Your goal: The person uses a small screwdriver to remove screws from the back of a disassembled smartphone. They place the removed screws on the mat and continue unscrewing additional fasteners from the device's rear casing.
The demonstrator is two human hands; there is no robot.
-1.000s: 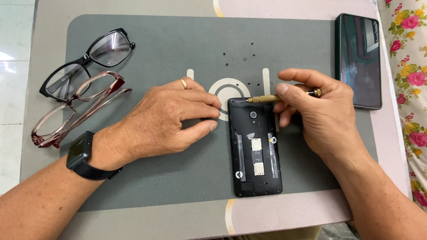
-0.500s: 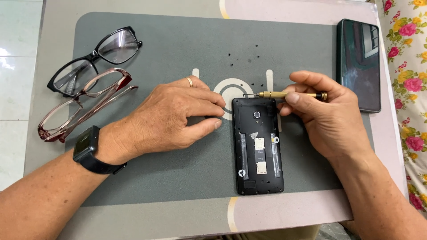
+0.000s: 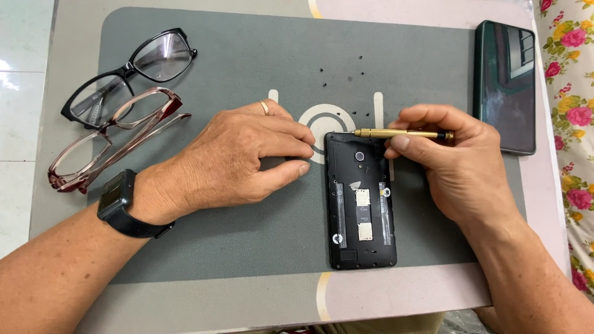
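Two pairs of glasses [image 3: 117, 111] lay upper left. The left hand [image 3: 238, 161], fingers loosely curled and empty, touched the opened black phone [image 3: 361, 201] at centre; the right hand [image 3: 455, 164] pinched a brass screwdriver [image 3: 402, 133] above it.

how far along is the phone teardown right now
Done: the opened phone lies with its back cover off, and several tiny black screws sit loose on the grey mat. In hand: the right hand holds a gold screwdriver level over the phone's top edge, while the left hand steadies its side. Left: the inner black frame is still in place.
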